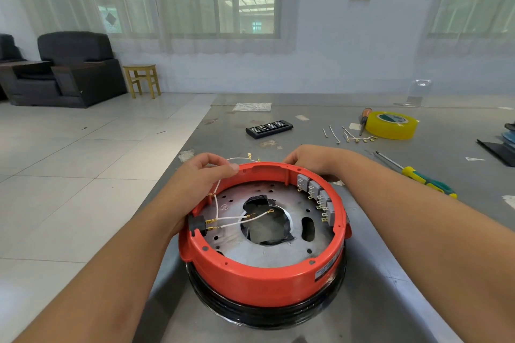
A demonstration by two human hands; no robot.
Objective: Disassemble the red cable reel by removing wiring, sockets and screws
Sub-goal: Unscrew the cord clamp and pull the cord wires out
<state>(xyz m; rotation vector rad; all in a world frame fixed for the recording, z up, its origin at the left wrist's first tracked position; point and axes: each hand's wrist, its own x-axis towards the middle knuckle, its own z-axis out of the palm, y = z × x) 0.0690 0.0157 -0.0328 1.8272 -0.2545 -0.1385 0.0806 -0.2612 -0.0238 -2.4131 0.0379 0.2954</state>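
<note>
Two bare hands are seen from a head-worn camera, reaching over a red cable reel (264,248) that lies open-side up near the front of a grey metal desk (376,273). At the reel's far left rim, a white wire (216,203) is pinched between the curled fingers of the left hand (200,175). At the far rim, the right hand (315,160) is curled; whether anything is held there cannot be told. Inside the reel, white leads are still plugged into a black connector (196,224) at the left wall, and grey sockets (316,193) remain along the right wall. Beyond the reel, removed wire pieces (354,136) lie beside yellow tape (391,124). To its right lies a screwdriver (418,175). The job appears partly done.
</note>
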